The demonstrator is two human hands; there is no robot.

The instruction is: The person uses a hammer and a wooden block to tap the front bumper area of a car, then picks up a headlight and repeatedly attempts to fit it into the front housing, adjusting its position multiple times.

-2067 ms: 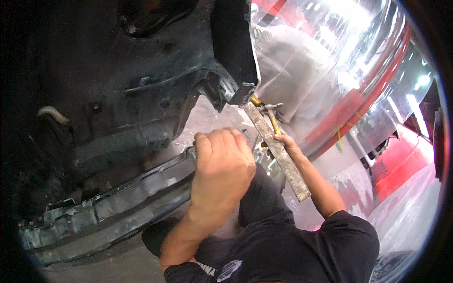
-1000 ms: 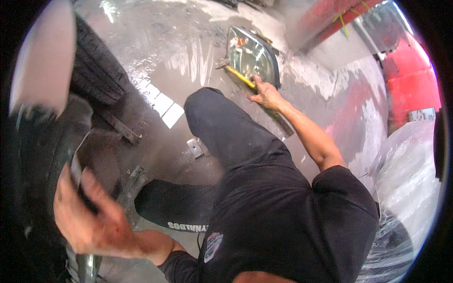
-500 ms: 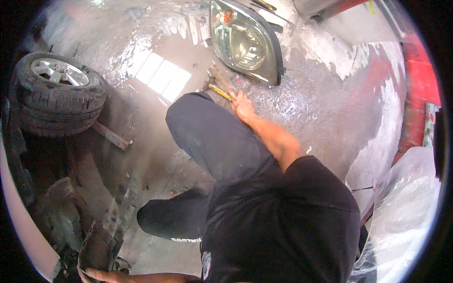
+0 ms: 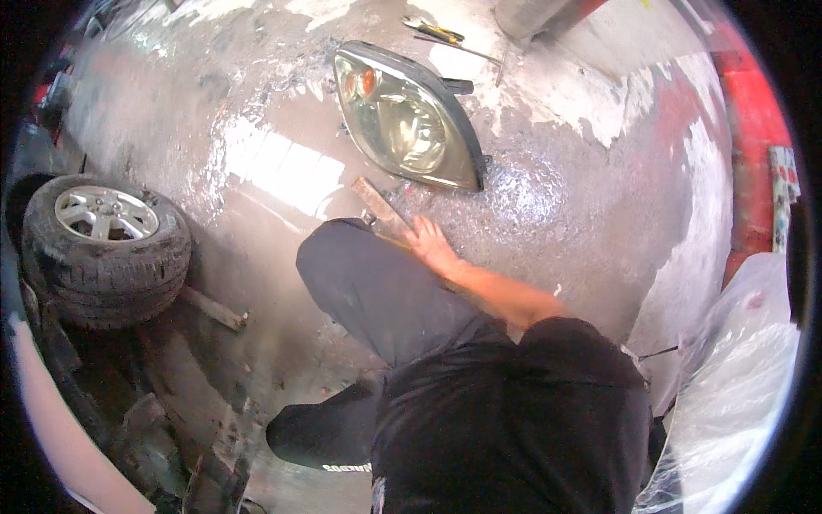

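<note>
My right hand (image 4: 435,248) is low over the floor beyond my raised knee, at the near end of a flat brown wood-like strip (image 4: 377,204). Its fingers close over that end. A thin yellow stick-like tool (image 4: 392,242) runs beside the strip, mostly hidden by the knee and hand, so whether the hand grips it too is unclear. Just past the strip lies a car headlight (image 4: 407,120) with a yellowed clear lens, an orange bulb area and a black housing. My left hand is out of the picture.
At the left a tyre on a silver alloy wheel (image 4: 107,248) lies on its side, with a bar (image 4: 214,308) beside it. Yellow-and-black hand tools (image 4: 435,32) are on the floor beyond the headlight. Clear plastic sheeting (image 4: 728,385) hangs at the right, near red panels (image 4: 753,111).
The view has shifted, so the headlight and wheel appear lower. The strip shows more plainly, and the yellow tool is more hidden. My left hand, earlier at a dark piece lower left, has left view.
</note>
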